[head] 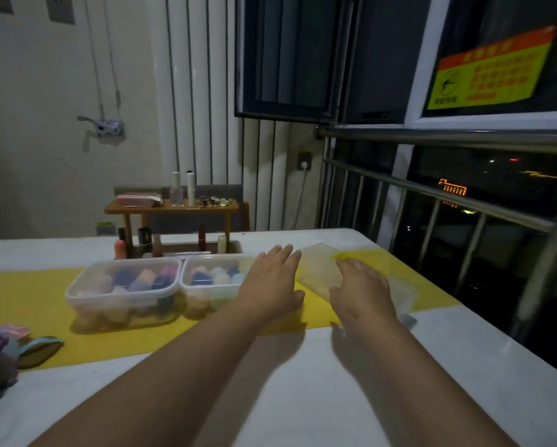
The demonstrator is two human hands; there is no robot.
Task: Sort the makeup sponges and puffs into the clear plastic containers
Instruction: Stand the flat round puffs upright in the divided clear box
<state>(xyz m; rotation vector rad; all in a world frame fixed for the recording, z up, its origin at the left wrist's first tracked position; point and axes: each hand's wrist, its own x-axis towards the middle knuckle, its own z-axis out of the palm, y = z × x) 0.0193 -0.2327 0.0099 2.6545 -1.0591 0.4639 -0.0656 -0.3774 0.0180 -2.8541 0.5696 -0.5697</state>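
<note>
Two clear plastic containers stand side by side on a yellow mat [28,295]. The left container [122,290] and the right container [212,282] both hold several coloured makeup sponges. My left hand [270,282] hovers with fingers spread at the right end of the right container and holds nothing. My right hand [362,288] lies on a clear lid [317,269] to the right of the containers, fingers on top and thumb at its near edge. A second clear lid [403,293] lies under and beside it. Several puffs [2,346] in purple, pink and teal lie at the table's left edge.
A small wooden shelf [173,208] with bottles and cosmetics stands behind the containers at the table's far edge. A metal railing [448,195] and a dark window run close along the table's right side. The white table [303,398] extends toward me.
</note>
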